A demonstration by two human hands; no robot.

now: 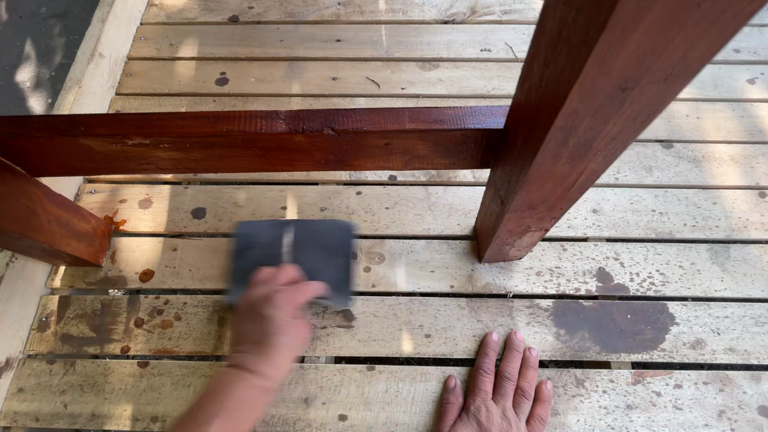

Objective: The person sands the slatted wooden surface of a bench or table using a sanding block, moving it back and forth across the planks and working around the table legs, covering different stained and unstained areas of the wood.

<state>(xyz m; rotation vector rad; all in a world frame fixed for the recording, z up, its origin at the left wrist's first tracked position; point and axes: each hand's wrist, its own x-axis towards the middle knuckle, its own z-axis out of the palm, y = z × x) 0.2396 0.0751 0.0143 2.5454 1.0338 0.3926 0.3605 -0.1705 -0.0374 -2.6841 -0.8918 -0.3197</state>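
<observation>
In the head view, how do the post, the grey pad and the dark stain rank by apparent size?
1. Post, though it stands nearer the camera.
2. Grey pad and dark stain: they look alike, so I do not rank them.

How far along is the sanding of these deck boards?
Done: post and rail look stained dark red. In hand: left hand presses a grey sanding sheet on the boards; right hand rests flat. Left: drips and a dark stain remain.

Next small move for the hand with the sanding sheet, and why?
Probably slide the left hand and its grey sanding sheet right, toward the dark stain: brown drips dot the plank around it, while the right hand lies flat as a brace.
</observation>
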